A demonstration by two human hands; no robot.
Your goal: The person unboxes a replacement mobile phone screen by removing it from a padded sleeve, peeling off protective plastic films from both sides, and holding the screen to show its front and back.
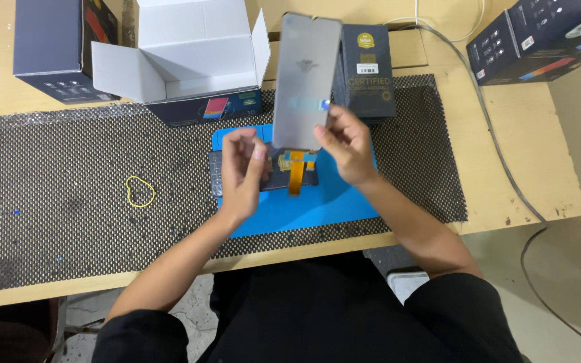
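Head view: the right hand (347, 144) pinches a grey screen panel (306, 81) upright over the blue mat (344, 202); the left hand (242, 165) pinches its lower edge. Bare mesh (68, 175) lies left. An open white box (183, 60) and dark boxes (364, 70) stand behind.

The scene is lit evenly and brightly from overhead, with only short, soft shadows cast beneath the open white box (189, 57) and the forearms. A pale sheen is seen across the grey panel (306, 81), whose surface is washed out and low in contrast. The wooden counter (526, 181) is rendered sharply, while mild wide-angle bending is noticed towards the frame's corners. The dark clothing below is left nearly without detail.
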